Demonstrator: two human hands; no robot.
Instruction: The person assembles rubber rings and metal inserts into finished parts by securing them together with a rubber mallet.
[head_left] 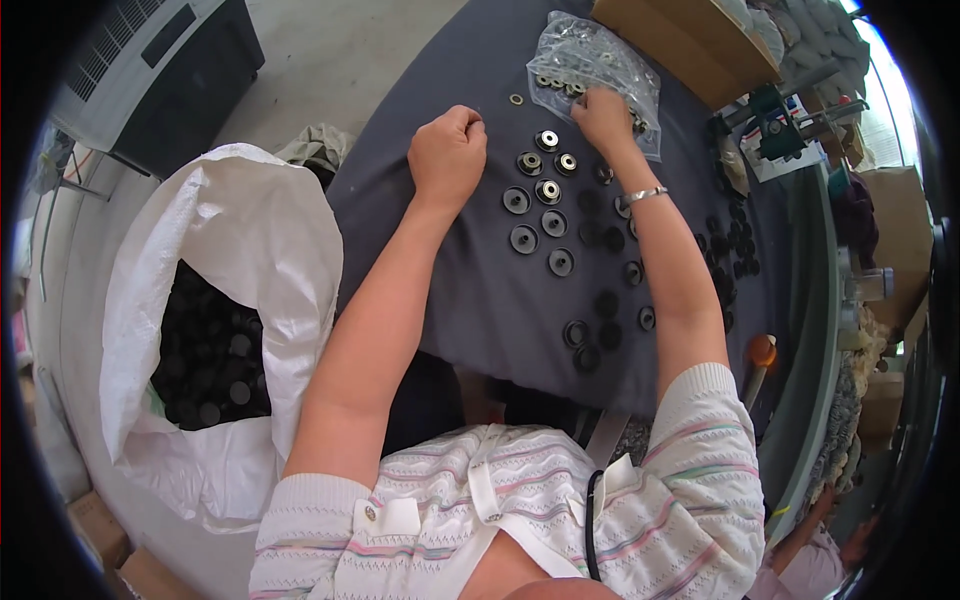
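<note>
A white sack (290,225) of black discs (212,350) is parked at the left of the frame, so it's best left out of the way of the elbow. Next along, the left hand (447,160) is held above the dark cloth (465,290), upper middle, fingers curled in; how tightly, or around what, can't be told from this angle. Around the centre, post-type caps (524,238) are laid out, and the few at the top of the group seem to be topped with metal rings (546,140), so ring-on-post looks like the step being done. Each ring should probably be lowered flat and centred, since a tilted one could catch. A loose ring (516,99) is sitting just above the group and could be used up first. Top centre-right, the clear bag (620,75) of rings is being touched by the right hand (603,118), fingers bent at its lower edge; tips are hidden, so whether anything's been pinched can't be told. Rings are probably best picked singly, with the bag kept from sliding into the caps.
</note>
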